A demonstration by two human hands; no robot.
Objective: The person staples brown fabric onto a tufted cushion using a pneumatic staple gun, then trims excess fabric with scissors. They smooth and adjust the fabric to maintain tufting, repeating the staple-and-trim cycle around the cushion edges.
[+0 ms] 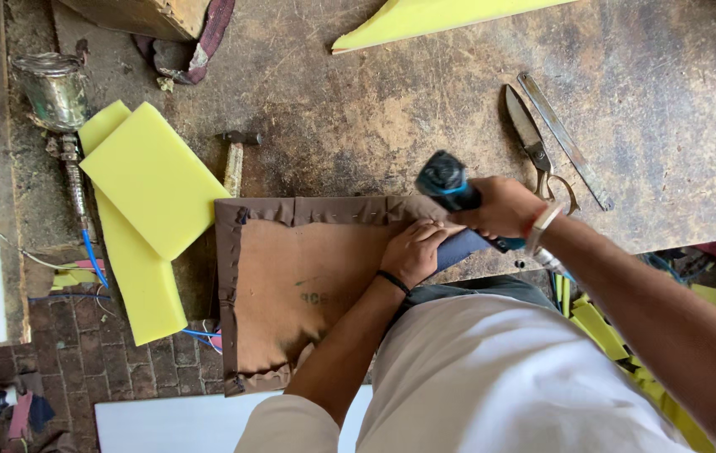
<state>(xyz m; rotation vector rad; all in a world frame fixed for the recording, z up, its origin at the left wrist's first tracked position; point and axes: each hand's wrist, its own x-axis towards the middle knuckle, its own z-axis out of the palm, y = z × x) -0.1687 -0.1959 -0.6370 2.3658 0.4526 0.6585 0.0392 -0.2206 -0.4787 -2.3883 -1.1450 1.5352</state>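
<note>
Hands side by side: left (412, 252) flat on fabric (350, 210), right (500, 205) gripping staple gun (450, 184).

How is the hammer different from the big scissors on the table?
The hammer lies near the yellow foam, left of the hands; the scissors lie right of them. The hammer has a pale handle and dark head; the scissors are dark metal all over. The hammer is one straight piece; the scissors have looped handles. Both lie untouched on the workbench.

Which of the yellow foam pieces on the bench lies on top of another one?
The squarish yellow foam block, left of the brown seat panel. It rests tilted across the longer foam strip; the foam sheet at the top edge lies alone.
</note>
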